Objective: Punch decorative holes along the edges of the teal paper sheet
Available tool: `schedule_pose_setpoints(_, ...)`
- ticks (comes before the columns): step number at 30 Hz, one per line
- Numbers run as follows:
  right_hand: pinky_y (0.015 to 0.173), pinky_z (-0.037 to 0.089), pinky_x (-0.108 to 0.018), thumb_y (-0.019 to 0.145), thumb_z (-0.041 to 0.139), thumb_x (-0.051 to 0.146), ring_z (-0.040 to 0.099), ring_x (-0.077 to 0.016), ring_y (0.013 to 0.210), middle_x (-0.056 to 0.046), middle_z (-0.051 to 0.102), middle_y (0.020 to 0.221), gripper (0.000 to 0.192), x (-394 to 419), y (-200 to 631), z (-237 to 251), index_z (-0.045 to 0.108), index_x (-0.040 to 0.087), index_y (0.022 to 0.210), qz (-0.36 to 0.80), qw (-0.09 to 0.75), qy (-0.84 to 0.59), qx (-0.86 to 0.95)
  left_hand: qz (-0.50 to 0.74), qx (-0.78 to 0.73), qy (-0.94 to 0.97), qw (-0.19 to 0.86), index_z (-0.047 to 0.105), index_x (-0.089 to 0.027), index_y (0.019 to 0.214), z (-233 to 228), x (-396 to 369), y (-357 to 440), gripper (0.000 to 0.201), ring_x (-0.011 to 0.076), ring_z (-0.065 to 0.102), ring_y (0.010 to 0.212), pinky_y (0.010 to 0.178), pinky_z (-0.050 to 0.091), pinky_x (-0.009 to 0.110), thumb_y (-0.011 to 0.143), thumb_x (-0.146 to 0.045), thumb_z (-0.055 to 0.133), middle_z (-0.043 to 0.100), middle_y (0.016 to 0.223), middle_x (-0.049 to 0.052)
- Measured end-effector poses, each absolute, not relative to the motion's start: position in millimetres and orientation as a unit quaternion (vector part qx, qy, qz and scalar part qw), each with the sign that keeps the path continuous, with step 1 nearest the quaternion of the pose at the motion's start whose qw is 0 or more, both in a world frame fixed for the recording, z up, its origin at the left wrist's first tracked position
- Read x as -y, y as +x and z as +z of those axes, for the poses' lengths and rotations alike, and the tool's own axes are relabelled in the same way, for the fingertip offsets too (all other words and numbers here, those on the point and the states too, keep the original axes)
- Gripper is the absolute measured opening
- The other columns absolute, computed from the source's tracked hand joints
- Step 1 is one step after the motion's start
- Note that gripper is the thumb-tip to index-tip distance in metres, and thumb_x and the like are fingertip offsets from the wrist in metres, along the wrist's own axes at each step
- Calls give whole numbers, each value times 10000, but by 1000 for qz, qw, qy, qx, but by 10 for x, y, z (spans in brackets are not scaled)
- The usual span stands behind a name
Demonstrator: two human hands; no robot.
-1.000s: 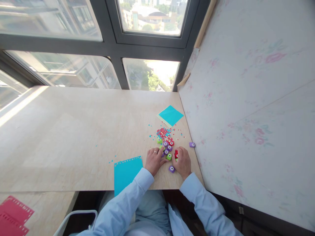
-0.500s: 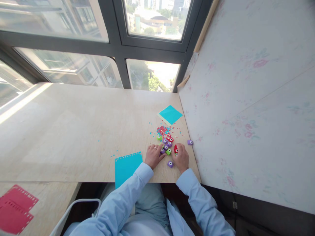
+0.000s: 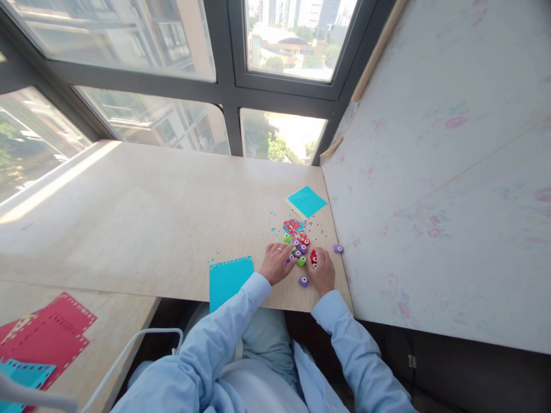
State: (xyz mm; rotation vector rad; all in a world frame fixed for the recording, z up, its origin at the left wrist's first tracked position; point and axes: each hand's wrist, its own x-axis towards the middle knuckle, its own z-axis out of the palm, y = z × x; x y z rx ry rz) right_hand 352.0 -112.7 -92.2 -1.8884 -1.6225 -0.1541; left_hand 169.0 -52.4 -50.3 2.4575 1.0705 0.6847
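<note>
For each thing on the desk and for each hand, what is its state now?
left hand: resting on the desk, fingertips at the small punches
right hand: closed over a red punch
cluster of small punches: grouped between the hands
purple punch: lying apart, near the desk edge
blue sheet: flat, top edge perforated
confetti pile: scattered

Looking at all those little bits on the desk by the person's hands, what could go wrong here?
The confetti-like punched bits lie loose near the hands and could probably scatter with a sweep of the left hand or sleeve. The purple punch sits near the table edge and might get knocked off. The cyan sheet overhangs that edge and could slip.
</note>
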Motion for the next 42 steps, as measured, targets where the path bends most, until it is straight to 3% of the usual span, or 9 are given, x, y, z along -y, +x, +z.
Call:
schedule_pose_setpoints(4, 869, 484, -423, 905, 488, 357, 545, -269, 1019, -152, 595, 1074, 337, 1138, 3533, -942, 539, 136, 1154, -62, 321, -715, 617, 264, -409, 853, 187, 566, -215, 1207, -269, 535, 1498, 344, 247, 521, 1113, 960, 371, 409, 900, -356, 506, 620, 1167, 99)
schedule_pose_setpoints(7, 877, 477, -436, 907, 493, 401, 542, -273, 1031, -161, 593, 1083, 374, 1160, 3536, -942, 539, 126, 1156, -54, 331, -719, 608, 210, -465, 842, 173, 570, -201, 1190, -268, 564, 1215, 365, 274, 513, 1152, 964, 388, 427, 857, -352, 561, 599, 1202, 128)
schedule_pose_setpoints(12, 891, 466, -438, 902, 492, 431, 540, -268, 1028, -161, 588, 1090, 386, 1188, 3544, -936, 549, 130, 1138, -34, 357, -727, 585, 86, -547, 822, 133, 470, -147, 1310, -584, 640, 639, 649, 401, 325, 1350, 1038, 296, 576, 789, -504, 619, 446, 1393, 237)
schedule_pose_setpoints(18, 897, 458, -420, 901, 485, 390, 549, -243, 995, -122, 598, 1033, 288, 1238, 3533, -914, 571, 163, 1058, -32, 412, -725, 550, 32, -516, 850, 101, 346, -140, 1433, -851, 685, 343, 752, 328, 187, 1433, 1138, 161, 550, 862, -623, 425, 266, 1530, 193)
schedule_pose_setpoints(25, 934, 436, -470, 886, 511, 321, 556, -264, 1026, -130, 612, 1020, 227, 1486, 3340, -778, 617, 155, 999, -88, 462, -730, 496, 78, -455, 885, 62, 330, -140, 1454, -931, 577, 291, 737, 286, 187, 1439, 1166, 92, 520, 897, -624, 335, 288, 1530, 155)
schedule_pose_setpoints(29, 897, 468, -426, 885, 480, 256, 578, -232, 964, -98, 629, 952, 188, 1556, 3113, -551, 643, 177, 939, -48, 484, -700, 522, 84, -437, 894, 60, 361, -169, 1442, -943, 535, 264, 709, 294, 193, 1437, 1161, 104, 528, 898, -621, 343, 293, 1529, 150)
schedule_pose_setpoints(32, 724, 509, -324, 880, 466, 256, 600, -183, 783, -73, 647, 900, 215, 1528, 2875, -414, 640, 177, 978, 77, 461, -685, 559, 91, -436, 893, 60, 367, -165, 1438, -939, 532, 268, 698, 298, 203, 1434, 1158, 110, 539, 902, -610, 348, 301, 1524, 157)
schedule_pose_setpoints(36, 587, 486, -271, 838, 495, 280, 523, -119, 510, -16, 660, 800, 420, 1448, 2538, -419, 555, 171, 1239, 233, 371, -701, 563, 105, -438, 890, 69, 281, -149, 1475, -921, 539, 276, 728, 292, 220, 1428, 1159, 125, 536, 906, -599, 350, 321, 1516, 156)
schedule_pose_setpoints(42, 675, 485, -306, 811, 484, 283, 630, -189, 671, -13, 673, 751, 564, 1393, 2305, -606, 462, 176, 1364, 246, 301, -753, 531, 112, -434, 891, 67, 429, -225, 1401, -907, 550, 263, 613, 307, 224, 1426, 1150, 129, 554, 904, -582, 382, 324, 1514, 152)
